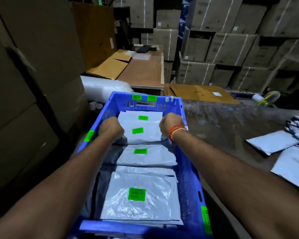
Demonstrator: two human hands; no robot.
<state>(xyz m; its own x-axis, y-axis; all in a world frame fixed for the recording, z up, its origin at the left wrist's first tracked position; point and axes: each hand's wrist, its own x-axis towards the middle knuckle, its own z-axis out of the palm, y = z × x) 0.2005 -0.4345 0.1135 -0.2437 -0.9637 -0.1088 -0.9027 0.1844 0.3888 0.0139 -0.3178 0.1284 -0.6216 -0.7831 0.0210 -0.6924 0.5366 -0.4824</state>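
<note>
Head view: packets [141, 130] lie stacked at the 12 o'clock end of the crate [191, 169], labels up, I judge for easy reading. My left hand [110, 127] curls round their 9 o'clock edge and my right hand [171, 124] round the 3 o'clock edge, gripping both sides, probably to keep them square. Both arms reach out straight, wrists bent down, fingertips hidden.

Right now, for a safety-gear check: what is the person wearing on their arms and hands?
No gloves on the left hand or the right hand, and no sleeves are in view. Orange bands circle the right wrist; nothing else is worn.
</note>
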